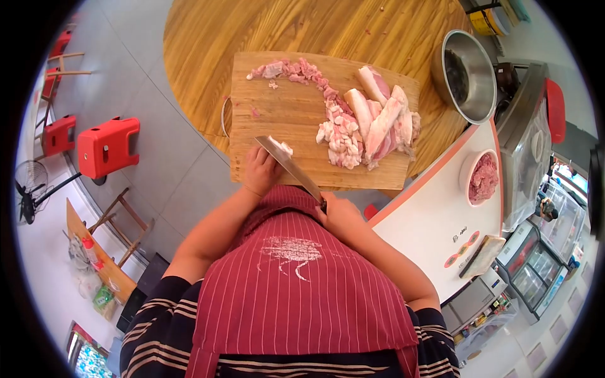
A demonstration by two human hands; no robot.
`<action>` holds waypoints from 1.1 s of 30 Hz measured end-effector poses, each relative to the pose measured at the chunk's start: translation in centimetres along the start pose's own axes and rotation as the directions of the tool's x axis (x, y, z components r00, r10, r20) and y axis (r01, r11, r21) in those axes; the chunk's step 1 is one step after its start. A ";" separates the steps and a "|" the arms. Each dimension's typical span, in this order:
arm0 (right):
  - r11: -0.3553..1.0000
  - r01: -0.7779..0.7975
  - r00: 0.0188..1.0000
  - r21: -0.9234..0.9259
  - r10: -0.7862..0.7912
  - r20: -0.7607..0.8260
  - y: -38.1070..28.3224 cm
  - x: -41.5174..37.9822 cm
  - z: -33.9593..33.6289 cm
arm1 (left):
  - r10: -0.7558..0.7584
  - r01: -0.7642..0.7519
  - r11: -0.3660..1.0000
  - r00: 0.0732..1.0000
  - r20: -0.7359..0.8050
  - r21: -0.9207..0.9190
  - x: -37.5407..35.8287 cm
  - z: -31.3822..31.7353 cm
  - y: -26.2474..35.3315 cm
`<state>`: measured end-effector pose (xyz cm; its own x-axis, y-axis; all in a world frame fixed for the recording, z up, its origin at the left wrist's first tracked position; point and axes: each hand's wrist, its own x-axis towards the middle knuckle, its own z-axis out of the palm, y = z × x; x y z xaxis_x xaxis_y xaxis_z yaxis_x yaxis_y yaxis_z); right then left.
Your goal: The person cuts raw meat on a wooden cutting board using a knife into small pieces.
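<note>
My right hand (341, 215) is wrapped around the handle of a kitchen knife (291, 169). The blade slants up and left across the near edge of a wooden cutting board (277, 126). Beside the blade's tip, my left hand (261, 170) has its fingers curled down on the board; what they press on is hidden. A small pale piece of fat (282, 146) lies against the far side of the blade. Thick strips of pork with skin (383, 123) rest at the board's right, next to a heap of cut fatty pieces (342, 140). Small pink meat pieces (301, 70) trail along the back.
The board lies on a round wooden table (205, 75). A steel bowl (482, 75) stands at the back right. On the white table (435, 220) to the right is a bowl of minced meat (484, 178). Red stools (107, 148) stand on the floor at left.
</note>
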<state>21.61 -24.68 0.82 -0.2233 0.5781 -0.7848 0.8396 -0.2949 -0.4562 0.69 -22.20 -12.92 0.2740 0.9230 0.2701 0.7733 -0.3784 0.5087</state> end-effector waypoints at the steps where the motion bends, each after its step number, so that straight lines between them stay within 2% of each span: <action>1: 1.000 -0.008 1.000 0.010 0.008 -0.002 0.3 -0.4 0.0 | 0.008 -0.008 1.000 0.999 -0.041 -0.001 0.1 0.1 0.0; 3: 1.000 -0.021 1.000 0.022 0.021 -0.004 0.4 -0.3 0.0 | 0.017 -0.018 1.000 0.997 -0.080 -0.006 0.2 0.4 0.1; 6: 0.997 0.073 0.997 0.021 -0.073 -0.009 -1.3 3.3 0.3 | 0.032 -0.028 0.999 0.995 -0.096 0.039 0.3 0.3 -0.2; 8: 0.974 0.225 0.970 -0.005 -0.225 -0.096 -1.5 5.7 1.1 | 0.031 -0.028 0.998 0.998 -0.046 0.049 0.3 -0.1 -0.1; 9: 0.974 0.226 0.969 -0.003 -0.225 -0.102 -1.6 5.6 1.1 | 0.036 -0.034 0.998 0.998 -0.046 0.050 0.3 -0.1 -0.1; 12: 0.978 0.208 0.975 -0.002 -0.207 -0.084 -1.3 4.3 0.6 | 0.040 -0.038 0.998 0.998 -0.041 0.054 0.4 -0.1 0.0; 14: 0.995 0.062 0.997 0.073 -0.058 -0.059 0.0 1.6 0.5 | 0.028 -0.024 0.998 0.997 -0.065 0.062 0.5 -0.1 0.3; 18: 0.999 -0.044 0.999 -0.010 0.044 -0.018 1.2 0.2 0.6 | -0.014 0.015 0.999 1.000 -0.026 0.035 0.0 0.2 0.2; 20: 0.993 0.116 0.992 0.001 -0.116 -0.049 -0.3 2.9 0.7 | -0.023 0.023 1.000 0.998 -0.060 0.003 0.3 0.1 0.3; 22: 0.980 0.197 0.972 -0.028 -0.199 -0.128 -1.7 7.0 1.8 | -0.008 0.010 1.000 0.998 -0.061 0.028 0.6 -0.1 0.3; 25: 0.982 0.189 0.971 -0.010 -0.188 -0.145 -4.1 10.1 1.1 | 0.034 -0.031 0.998 0.998 -0.054 0.054 0.6 -0.2 -0.2; 27: 0.951 0.308 0.943 0.026 -0.302 -0.143 -3.6 10.5 0.7 | 0.057 -0.055 0.997 0.997 -0.042 0.046 0.1 0.2 -0.3; 28: 0.951 0.307 0.942 0.025 -0.301 -0.149 -2.8 10.1 0.0 | 0.048 -0.047 0.999 0.997 -0.062 0.019 0.0 0.4 -0.3; 30: 0.959 0.282 0.959 0.037 -0.281 -0.026 0.4 8.6 -2.4 | 0.031 -0.032 0.999 0.996 -0.082 -0.006 -0.1 0.6 -0.4; 32: 0.971 0.057 0.996 0.232 -0.072 0.053 4.7 6.7 -4.6 | 0.015 -0.018 1.000 0.996 -0.088 -0.025 0.1 0.1 0.0; 33: 0.963 0.004 1.000 0.269 -0.006 0.007 6.7 5.7 -5.5 | 0.007 -0.010 1.000 0.996 -0.085 -0.028 -0.1 -0.2 0.2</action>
<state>28.68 -19.20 -4.42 -0.2314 0.5747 -0.7850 0.6743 -0.4869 -0.5552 0.68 -22.36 -12.63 0.2301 0.9111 0.3419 0.7540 -0.3891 0.5292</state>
